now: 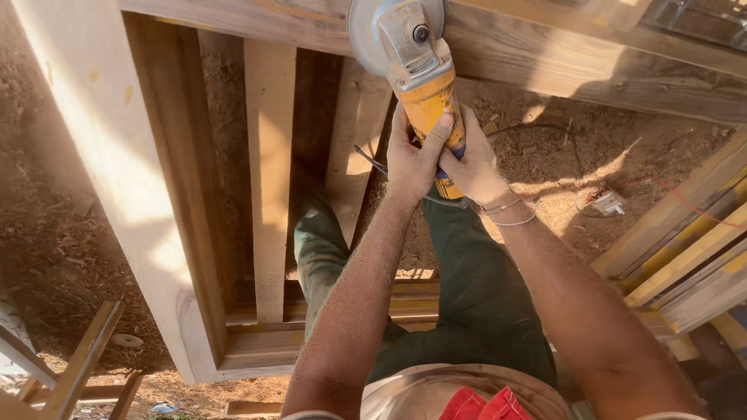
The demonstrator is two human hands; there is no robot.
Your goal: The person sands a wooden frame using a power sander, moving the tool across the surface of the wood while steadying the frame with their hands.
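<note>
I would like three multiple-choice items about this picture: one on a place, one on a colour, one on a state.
1. Where is the grinder's disc?
A. on the top wooden rail
B. on the ground
C. on the trousers

2. What colour is the grinder body?
A. blue
B. yellow
C. red

3. How is the grinder held?
A. left hand only
B. both hands
C. lying free

Answers:
1 A, the disc meets the top rail.
2 B, the angle grinder is yellow.
3 B, left hand and right hand wrap it.

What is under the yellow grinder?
The grinder is held by the left hand and right hand. Its disc sits over a wooden beam. The spot beneath the disc is hidden.
</note>
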